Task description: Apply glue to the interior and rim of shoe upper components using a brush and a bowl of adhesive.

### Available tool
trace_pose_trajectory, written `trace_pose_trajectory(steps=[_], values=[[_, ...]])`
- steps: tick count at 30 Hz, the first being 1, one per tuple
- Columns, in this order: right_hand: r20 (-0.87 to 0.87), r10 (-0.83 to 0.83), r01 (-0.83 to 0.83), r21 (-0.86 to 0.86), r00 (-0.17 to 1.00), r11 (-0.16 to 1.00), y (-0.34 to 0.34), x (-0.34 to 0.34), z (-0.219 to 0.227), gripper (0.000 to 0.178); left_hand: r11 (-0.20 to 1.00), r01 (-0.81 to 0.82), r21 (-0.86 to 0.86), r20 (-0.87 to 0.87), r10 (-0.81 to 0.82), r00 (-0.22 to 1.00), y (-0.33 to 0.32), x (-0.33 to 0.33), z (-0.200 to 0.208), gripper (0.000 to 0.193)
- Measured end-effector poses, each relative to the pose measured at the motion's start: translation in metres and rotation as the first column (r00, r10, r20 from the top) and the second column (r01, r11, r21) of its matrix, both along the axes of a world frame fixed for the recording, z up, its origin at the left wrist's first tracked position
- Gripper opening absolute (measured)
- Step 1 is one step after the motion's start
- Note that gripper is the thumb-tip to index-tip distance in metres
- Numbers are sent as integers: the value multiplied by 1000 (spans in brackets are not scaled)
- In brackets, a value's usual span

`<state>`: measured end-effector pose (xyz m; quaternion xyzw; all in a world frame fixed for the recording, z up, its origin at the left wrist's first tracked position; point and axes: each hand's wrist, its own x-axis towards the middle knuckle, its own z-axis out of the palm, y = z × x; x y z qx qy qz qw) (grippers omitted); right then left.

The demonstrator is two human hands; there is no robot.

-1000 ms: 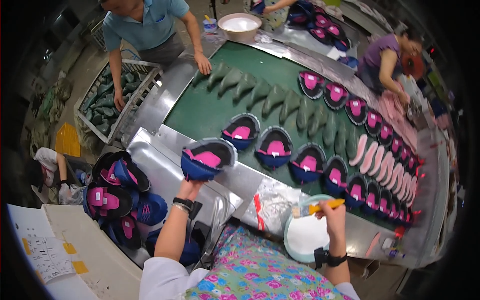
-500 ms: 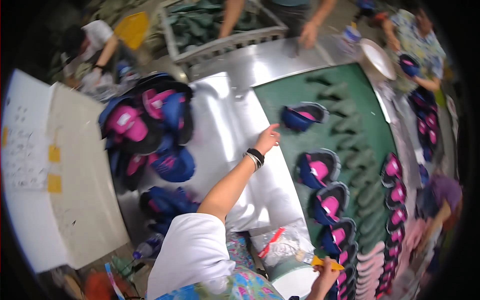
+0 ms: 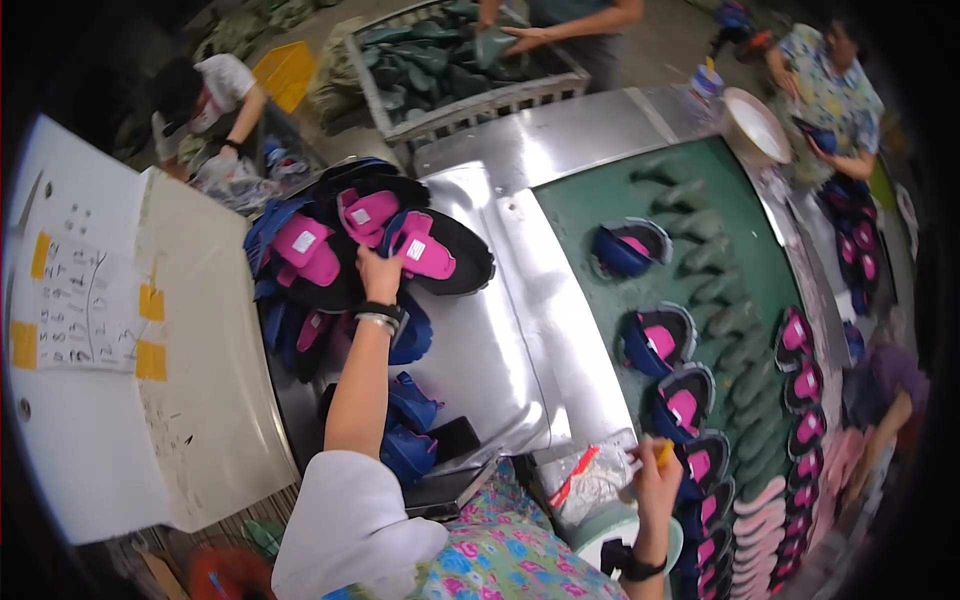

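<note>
A pile of navy, black and pink shoe uppers (image 3: 305,250) lies at the left of the metal table. My left hand (image 3: 378,272) is at the pile, its fingers closed on the edge of one shoe upper (image 3: 450,255) with a pink tongue and a white label. My right hand (image 3: 656,485) grips a brush (image 3: 665,453) by its yellow handle. Below this hand stands a pale green pot (image 3: 590,548), with a clear plastic bag (image 3: 598,485) and its red strip beside it. Most of the brush is hidden by my fingers.
A green belt (image 3: 570,205) carries shoe uppers in two rows, with dark green shoe lasts (image 3: 725,270) between them. White panels (image 3: 200,380) rise at the left. A crate (image 3: 480,112) of lasts stands at the back. Several people work around, one (image 3: 835,100) at the right.
My left hand has swung left from the belt's edge to the pile and taken hold of a shoe upper. My right hand has risen slightly with the brush.
</note>
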<state>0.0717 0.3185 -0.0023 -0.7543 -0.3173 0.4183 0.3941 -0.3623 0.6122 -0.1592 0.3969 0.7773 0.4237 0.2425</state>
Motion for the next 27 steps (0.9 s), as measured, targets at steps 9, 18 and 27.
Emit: trace_pose_trajectory(steps=[9,18,27], values=[[-106,165,-157,83,981,984,19,-47,34,30,555,786,273,-225,-757,613,-228,233,129,77],[190,575,-606,220,796,765,-88,-15,75,38,216,905,366,343,-935,85,-269,216,180,82],[296,-115,-22,423,948,906,-207,10,95,20,227,919,322,806,-574,-141,-317,229,150,37]])
